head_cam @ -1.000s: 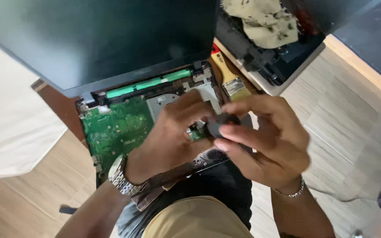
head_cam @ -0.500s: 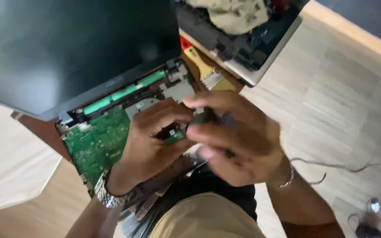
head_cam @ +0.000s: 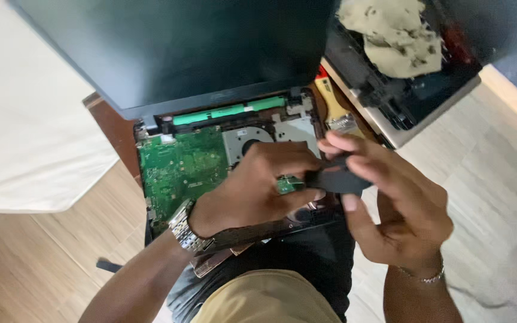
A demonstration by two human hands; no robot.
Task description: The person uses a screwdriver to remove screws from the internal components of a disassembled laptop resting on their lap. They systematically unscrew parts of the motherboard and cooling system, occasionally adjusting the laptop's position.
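Left hand: our left hand, steel-link watch at the wrist, lies curled over the opened laptop base; its fingertips pinch one end of a small flat black plastic part.
Right hand: our right hand, thin bracelet at the wrist, closes thumb and fingers on the other end of the same part.
Part location: held between both hands, just above the right side of the base, near the grey round cooling fan; we judge the two-handed hold steadies it for close work.
Laptop: green circuit board exposed, dark screen tilted back; the base seems to rest on our lap, keeping it close.
Labels: a long green strip runs along the hinge edge; a yellow-and-red tool handle lies just beside it.
Surroundings: second dismantled black laptop with a crumpled beige cloth; white cloth to the left over the wooden floor.
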